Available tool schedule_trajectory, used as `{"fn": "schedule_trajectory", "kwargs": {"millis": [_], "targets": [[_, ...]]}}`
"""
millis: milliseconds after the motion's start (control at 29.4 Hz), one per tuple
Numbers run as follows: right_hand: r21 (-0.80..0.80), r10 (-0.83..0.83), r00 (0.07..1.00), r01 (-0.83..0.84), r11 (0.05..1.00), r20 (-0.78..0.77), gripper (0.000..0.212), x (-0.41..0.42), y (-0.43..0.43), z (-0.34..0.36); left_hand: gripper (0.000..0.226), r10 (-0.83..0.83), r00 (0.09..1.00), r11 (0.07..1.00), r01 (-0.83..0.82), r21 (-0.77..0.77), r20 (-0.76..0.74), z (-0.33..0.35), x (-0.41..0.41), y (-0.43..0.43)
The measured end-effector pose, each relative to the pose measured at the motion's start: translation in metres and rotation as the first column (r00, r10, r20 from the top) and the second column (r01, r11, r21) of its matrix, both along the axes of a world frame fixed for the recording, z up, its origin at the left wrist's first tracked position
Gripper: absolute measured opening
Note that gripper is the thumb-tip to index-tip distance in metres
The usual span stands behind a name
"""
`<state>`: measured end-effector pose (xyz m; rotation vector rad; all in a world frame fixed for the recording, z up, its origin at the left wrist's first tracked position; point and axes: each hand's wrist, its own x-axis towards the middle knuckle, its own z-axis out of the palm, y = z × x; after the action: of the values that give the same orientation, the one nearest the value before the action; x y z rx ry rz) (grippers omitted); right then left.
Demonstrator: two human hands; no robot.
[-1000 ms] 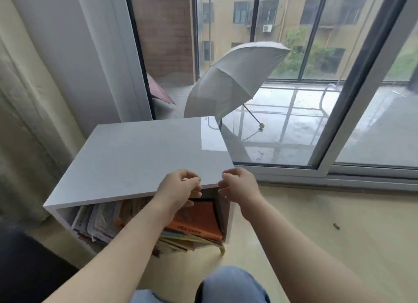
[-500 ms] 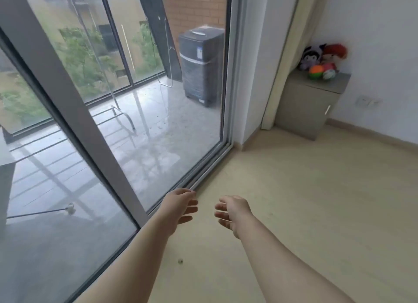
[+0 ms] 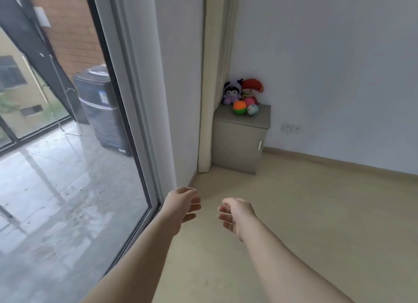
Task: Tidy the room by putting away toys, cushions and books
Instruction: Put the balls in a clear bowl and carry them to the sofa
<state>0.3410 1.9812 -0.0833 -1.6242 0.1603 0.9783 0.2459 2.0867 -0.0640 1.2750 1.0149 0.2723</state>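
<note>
Toys sit on a small grey cabinet (image 3: 237,144) in the far corner: a purple plush (image 3: 231,92), a red-hatted plush (image 3: 252,88), an orange and green ball (image 3: 239,108) and a pale ball (image 3: 252,109). My left hand (image 3: 181,206) and my right hand (image 3: 235,215) hang in front of me over the bare floor, fingers loosely curled, holding nothing. Both hands are far from the toys.
A sliding glass door (image 3: 67,167) runs along the left, with a dark washing machine (image 3: 101,108) outside on the balcony. A cream curtain (image 3: 210,87) hangs beside the cabinet. Beige floor (image 3: 294,212) stretches to the white wall with sockets (image 3: 291,128).
The view has swung right, away from the white bookshelf where my hands were at its top edge. Both hands now hang free, and the corner cabinet with toys is nearer and more central.
</note>
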Motion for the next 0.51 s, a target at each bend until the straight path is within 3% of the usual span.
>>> {"fn": "schedule_trajectory", "kwargs": {"millis": [238, 374, 510], "targets": [[0.043, -0.171, 0.985, 0.172, 0.984, -0.033, 0.011, 0.2, 0.099, 0.007, 0.008, -0.156, 0.988, 0.984, 0.156, 0.084, -0.017, 0.018, 0.236, 0.118], [0.044, -0.261, 0.963, 0.264, 0.964, -0.061, 0.016, 0.33, 0.126, 0.008, 0.009, -0.266, 0.963, 0.962, 0.268, 0.058, -0.037, 0.02, 0.367, 0.149], [0.037, -0.282, 0.955, 0.286, 0.958, -0.088, 0.015, 0.441, 0.161, -0.014, 0.009, -0.238, 0.969, 0.97, 0.241, 0.043, -0.064, -0.004, 0.476, 0.179]]}}
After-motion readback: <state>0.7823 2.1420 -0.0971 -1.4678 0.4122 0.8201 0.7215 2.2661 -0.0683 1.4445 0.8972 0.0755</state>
